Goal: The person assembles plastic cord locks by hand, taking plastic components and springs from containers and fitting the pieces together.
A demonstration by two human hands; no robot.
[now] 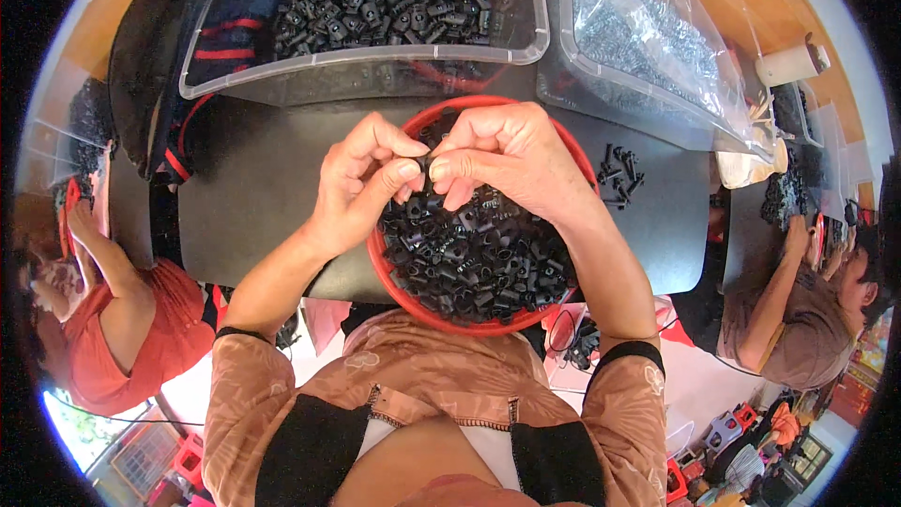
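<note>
Above a red basin (377,268) full of small black plastic parts (479,263), my two hands meet with their fingertips close together. A small black plastic part (425,161) shows between them, mostly hidden by the fingers. My left hand (361,174) pinches it between thumb and forefinger. From the other side my right hand (493,155) has its thumb and fingers closed at the same part; whether it also holds a spring cannot be made out. Some springs (490,199) glint among the black parts in the basin.
Behind the basin stands a clear bin (366,61) heaped with black parts; right of it, another clear bin (648,99) holds metal springs in a plastic bag. Several black pieces (619,174) lie on the dark table (272,188). People sit at left (131,329) and right (798,319).
</note>
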